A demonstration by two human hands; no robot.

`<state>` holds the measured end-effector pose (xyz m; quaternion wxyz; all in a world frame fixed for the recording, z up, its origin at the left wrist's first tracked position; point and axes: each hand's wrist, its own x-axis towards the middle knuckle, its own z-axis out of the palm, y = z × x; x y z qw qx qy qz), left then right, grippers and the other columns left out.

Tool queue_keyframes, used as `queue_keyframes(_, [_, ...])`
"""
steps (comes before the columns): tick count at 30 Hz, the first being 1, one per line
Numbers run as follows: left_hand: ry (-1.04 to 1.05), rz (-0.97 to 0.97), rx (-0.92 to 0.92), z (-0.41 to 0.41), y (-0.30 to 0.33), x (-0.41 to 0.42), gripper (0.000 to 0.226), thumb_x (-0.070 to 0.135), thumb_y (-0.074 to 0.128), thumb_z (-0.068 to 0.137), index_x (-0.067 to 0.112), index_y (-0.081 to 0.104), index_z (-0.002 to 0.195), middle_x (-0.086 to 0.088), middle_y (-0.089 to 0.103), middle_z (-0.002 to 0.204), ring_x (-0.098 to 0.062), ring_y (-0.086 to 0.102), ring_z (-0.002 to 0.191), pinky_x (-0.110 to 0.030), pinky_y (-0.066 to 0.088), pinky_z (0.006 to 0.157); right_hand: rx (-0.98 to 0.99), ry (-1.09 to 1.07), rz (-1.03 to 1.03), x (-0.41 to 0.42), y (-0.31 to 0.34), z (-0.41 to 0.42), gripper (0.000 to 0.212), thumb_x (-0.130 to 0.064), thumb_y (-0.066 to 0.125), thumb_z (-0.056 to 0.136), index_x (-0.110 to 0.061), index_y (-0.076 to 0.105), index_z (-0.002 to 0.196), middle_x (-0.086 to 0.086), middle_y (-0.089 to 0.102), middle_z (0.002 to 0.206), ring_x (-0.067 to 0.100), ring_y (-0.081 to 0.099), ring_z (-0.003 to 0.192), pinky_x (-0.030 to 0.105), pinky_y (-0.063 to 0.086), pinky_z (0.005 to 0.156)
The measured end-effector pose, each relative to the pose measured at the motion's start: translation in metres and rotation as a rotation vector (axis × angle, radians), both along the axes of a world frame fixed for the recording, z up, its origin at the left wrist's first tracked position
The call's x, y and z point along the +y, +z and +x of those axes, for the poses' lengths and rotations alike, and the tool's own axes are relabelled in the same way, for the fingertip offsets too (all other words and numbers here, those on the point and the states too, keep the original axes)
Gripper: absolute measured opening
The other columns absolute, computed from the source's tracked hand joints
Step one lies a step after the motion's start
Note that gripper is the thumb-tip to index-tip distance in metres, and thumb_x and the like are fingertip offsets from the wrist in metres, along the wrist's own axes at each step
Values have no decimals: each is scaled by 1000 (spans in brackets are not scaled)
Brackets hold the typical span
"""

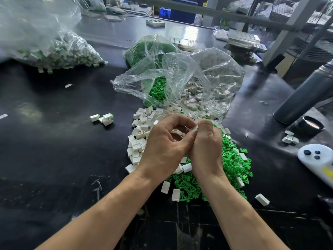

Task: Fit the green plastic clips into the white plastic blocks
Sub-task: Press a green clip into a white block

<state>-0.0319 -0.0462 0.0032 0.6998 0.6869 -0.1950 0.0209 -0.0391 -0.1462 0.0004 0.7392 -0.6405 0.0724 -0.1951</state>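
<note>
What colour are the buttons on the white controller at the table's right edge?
Dark, nearly black; the head view shows three on the white controller.

Two bare forearms reach forward and converge, wrists nearly side by side. The left hand [163,144] arches with fingers curled, thumb and forefinger meeting the right hand's [207,141] fingertips. The right hand is bunched, fingers folded inward, pinching a small piece between both hands.

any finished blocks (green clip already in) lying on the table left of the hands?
Yes: a few white blocks with green ends lie together on the black table, left of the loose white block pile.
</note>
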Motion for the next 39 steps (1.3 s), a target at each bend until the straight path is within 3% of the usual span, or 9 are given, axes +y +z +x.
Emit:
queue_keyframes(6, [-1, -2, 6, -1, 1, -1, 7, 11, 76, 92, 16, 71, 95, -9, 71, 99, -29, 71, 86, -53, 60, 74, -3, 32, 1, -1, 0, -1, 53, -32, 36, 97, -25, 80, 68, 9, 77, 74, 25, 77, 78, 43, 62, 70])
queue_keyframes(9, [2, -1, -1, -1, 1, 0, 7, 12, 76, 92, 17, 71, 94, -8, 71, 99, -29, 71, 86, -54, 60, 73, 6, 5, -39, -1, 2, -2, 55, -32, 36, 96, -26, 73, 55, -1, 67, 57, 16, 71, 62, 38, 58, 59])
queue_keyframes(12, [-4, 0, -2, 0, 0, 0, 7, 13, 76, 93, 17, 71, 94, -8, 71, 99, -27, 71, 86, -54, 60, 75, 6, 3, -40, 0, 3, -2, 55, -30, 37, 95, -25, 71, 52, 0, 67, 57, 27, 73, 68, 49, 62, 68])
queue_keyframes(17, [-5, 1, -2, 0, -3, 0, 7, 13, 76, 92, 19, 71, 94, -6, 71, 99, -28, 71, 86, -55, 60, 75, 26, -23, -109, 0, 3, -5, 58, -32, 36, 94, -26, 61, 42, -10, 52, 44, 7, 53, 44, 32, 47, 52])
queue_keyframes(23, [-6, 6, -6, 1, -3, 1, 7, 13, 76, 93, 18, 72, 94, -5, 71, 98, -27, 72, 85, -53, 61, 73, 54, -40, -93, 1, 5, -5, 53, -35, 38, 91, -20, 59, 44, 7, 55, 53, 39, 60, 57, 64, 57, 63])
queue_keyframes(26, [-9, 1, -10, 1, -4, 1, 7, 14, 76, 93, 19, 72, 94, -6, 72, 97, -30, 72, 83, -54, 61, 73, 61, -56, -83, 2, 5, -4, 52, -35, 39, 90, -11, 61, 49, 28, 61, 64, 54, 65, 72, 68, 56, 68])
queue_keyframes(28, [-12, -3, -10, 1, -4, 2, 7, 14, 76, 93, 19, 72, 94, -6, 72, 97, -32, 72, 82, -55, 61, 72, 68, -57, -88, 2, 4, -4, 52, -35, 39, 90, -12, 63, 50, 21, 61, 62, 49, 66, 69, 68, 56, 67])
queue_keyframes(33, [-7, -8, -12, 1, -5, 1, 8, 15, 76, 92, 21, 72, 93, -4, 72, 96, -30, 72, 82, -52, 62, 73, 38, -41, -77, 0, 1, -2, 51, -33, 39, 92, -9, 74, 63, 21, 72, 70, 44, 72, 74, 60, 61, 71])
queue_keyframes(39, [7, -26, 18, 3, -4, 2, 7, 17, 76, 93, 19, 71, 96, -2, 74, 90, -21, 73, 71, -35, 63, 63, 37, 40, -87, -1, 1, -7, 63, -37, 34, 111, -32, 77, 65, -8, 68, 58, 4, 66, 55, 19, 49, 49])
